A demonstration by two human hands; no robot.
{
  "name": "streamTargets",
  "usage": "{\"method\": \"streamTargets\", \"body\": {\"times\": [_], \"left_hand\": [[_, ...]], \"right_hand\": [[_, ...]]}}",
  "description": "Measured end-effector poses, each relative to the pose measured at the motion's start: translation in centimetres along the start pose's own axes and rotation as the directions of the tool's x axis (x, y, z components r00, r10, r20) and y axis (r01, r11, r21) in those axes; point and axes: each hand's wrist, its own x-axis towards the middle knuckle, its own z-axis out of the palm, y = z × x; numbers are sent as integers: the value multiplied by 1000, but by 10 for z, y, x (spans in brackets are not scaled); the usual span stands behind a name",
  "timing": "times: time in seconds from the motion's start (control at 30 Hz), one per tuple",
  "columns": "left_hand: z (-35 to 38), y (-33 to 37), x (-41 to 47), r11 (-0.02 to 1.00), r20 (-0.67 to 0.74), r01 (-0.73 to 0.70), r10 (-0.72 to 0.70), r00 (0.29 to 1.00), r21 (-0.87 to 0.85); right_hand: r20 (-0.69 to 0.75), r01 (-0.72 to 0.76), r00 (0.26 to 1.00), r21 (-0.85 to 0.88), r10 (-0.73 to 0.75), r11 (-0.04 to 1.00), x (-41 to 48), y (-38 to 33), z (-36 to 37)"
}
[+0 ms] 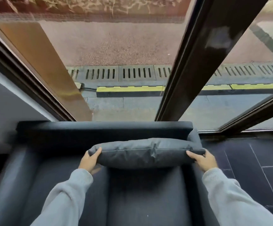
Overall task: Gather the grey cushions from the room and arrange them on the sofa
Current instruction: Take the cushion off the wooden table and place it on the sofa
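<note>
A dark grey cushion (146, 152) is held level above the right seat of the dark grey sofa (103, 129), close to the backrest and right armrest. My left hand (90, 160) grips its left end, fingers curled over the top edge. On the cushion's right end my right hand (203, 159) holds on, with the fingers over the near side. Both arms wear light grey sleeves. The cushion hides part of the seat and backrest behind it.
A tall glass window with dark frames (189, 62) stands right behind the sofa, showing pavement and a drain grate outside. Dark floor tiles (255, 160) lie to the sofa's right. A grey wall (2, 108) is at the left.
</note>
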Motion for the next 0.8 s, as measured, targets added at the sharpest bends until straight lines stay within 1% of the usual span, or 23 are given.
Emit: {"method": "streamTargets", "body": {"times": [0.07,0.13,0.17,0.2,0.27,0.3,0.33,0.4,0.43,0.47,0.5,0.53,0.57,0.6,0.63,0.67,0.7,0.73,0.77,0.8], "left_hand": [[10,-7,26,998,-7,25,-24,1000,65],[27,-13,59,996,-26,30,-28,999,80],[29,-7,59,1000,-33,1,0,999,28],[37,-2,68,1000,-30,2,-3,1000,-17],[44,10,80,998,-33,14,-16,999,-67],[47,18,84,998,-22,14,-15,1000,-58],[51,24,89,1000,-5,14,-14,1000,-13],[56,25,89,997,9,10,-11,1000,81],[58,27,91,994,20,3,-5,1000,113],[59,23,92,991,13,13,-15,1000,136],[64,26,91,989,19,10,-12,1000,144],[66,31,93,991,32,13,-18,999,133],[64,35,94,996,42,34,-38,998,79],[70,38,89,998,66,47,-51,997,52],[75,37,83,998,74,47,-50,996,50],[74,37,83,995,48,36,-40,998,92],[81,35,67,982,41,16,-24,999,188],[88,31,50,944,30,2,-12,999,330],[90,26,45,888,16,-11,4,1000,460],[101,24,19,807,56,-60,33,998,587]], "right_hand": [[-11,-50,999,44,50,998,25,4,9],[-20,-51,998,17,51,999,56,15,20],[1,-15,1000,-8,15,1000,55,11,24],[3,-1,1000,-30,1,1000,61,11,26],[-61,21,998,-99,-27,995,69,5,32],[-125,18,992,-133,-35,991,69,1,34],[-214,4,976,-136,-33,991,71,-3,35],[-375,4,925,-132,-54,991,67,-6,34],[-418,9,905,-156,-74,988,66,-8,35],[-402,7,911,-207,-92,978,65,-8,35],[-340,8,935,-258,-98,966,65,-10,33],[-229,22,969,-302,-95,953,64,-13,33],[-99,45,992,-325,-81,945,65,-18,40],[-26,59,997,-324,-71,944,60,-23,37],[13,67,998,-301,-66,951,52,-27,34],[55,75,997,-286,-61,955,51,-31,45],[66,72,996,-298,-54,952,38,-32,38],[76,63,996,-353,-38,933,25,-31,30],[102,67,995,-442,-24,895,23,-27,38],[107,72,994,-515,-19,854,4,-23,23]]}}
